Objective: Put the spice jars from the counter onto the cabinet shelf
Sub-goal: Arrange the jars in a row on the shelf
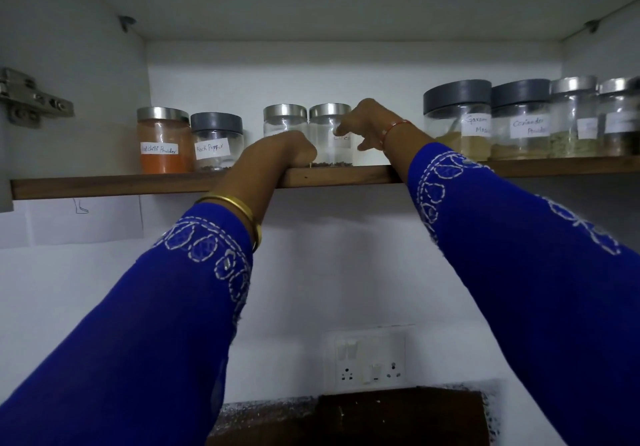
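The cloves jar (pixel 330 133), at twelve o'clock on the shelf (pixel 339 176), is being nudged into line by the right hand (pixel 363 123), fingers loosely spread, gripping nothing. The left hand (pixel 280 151), curled against the neighbouring jar (pixel 284 121), has an unclear grip; release and a return to the counter are called for next.

Dim, bluish, soft picture; wide-angle bending at edges, faint shadows below.

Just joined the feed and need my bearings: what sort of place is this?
Most likely a home kitchen. A cabinet shelf holds hand-labelled spice jars such as the chilli powder and coriander powder, with a wall socket below above a dark counter.
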Action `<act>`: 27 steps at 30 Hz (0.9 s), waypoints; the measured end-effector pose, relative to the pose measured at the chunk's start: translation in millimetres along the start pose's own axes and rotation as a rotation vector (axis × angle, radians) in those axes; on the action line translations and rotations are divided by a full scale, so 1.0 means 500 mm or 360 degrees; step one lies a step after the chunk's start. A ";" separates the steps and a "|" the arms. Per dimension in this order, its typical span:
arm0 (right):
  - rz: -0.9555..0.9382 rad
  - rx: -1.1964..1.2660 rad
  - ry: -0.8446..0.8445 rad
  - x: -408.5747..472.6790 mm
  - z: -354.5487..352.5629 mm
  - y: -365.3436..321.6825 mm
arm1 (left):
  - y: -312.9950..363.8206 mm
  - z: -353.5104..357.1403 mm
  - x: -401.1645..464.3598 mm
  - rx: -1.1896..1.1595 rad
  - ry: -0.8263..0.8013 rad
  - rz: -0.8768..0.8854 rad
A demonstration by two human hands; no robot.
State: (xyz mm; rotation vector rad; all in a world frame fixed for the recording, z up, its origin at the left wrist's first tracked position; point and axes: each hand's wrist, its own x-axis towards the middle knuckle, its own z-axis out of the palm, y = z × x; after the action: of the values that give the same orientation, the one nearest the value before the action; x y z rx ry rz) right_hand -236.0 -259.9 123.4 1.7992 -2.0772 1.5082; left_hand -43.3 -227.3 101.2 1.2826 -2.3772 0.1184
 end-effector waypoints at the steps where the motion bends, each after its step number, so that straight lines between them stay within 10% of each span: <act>1: 0.0006 0.0060 0.0010 -0.090 -0.016 -0.064 | 0.002 -0.001 -0.004 -0.0083 0.0085 0.0012; 9: -0.0132 0.0291 0.0270 -0.274 -0.127 -0.126 | 0.056 -0.013 -0.094 -0.0616 0.0685 0.0347; 27: -0.0055 0.0110 0.0879 -0.372 -0.364 0.053 | 0.267 0.036 -0.146 -0.0942 0.0654 0.0555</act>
State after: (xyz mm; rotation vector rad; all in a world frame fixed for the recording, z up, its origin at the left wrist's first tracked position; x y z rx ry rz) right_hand -292.5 -5.6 100.8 1.2255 -1.7307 1.8205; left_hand -123.2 -99.5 72.1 0.5073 -2.0282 -0.1898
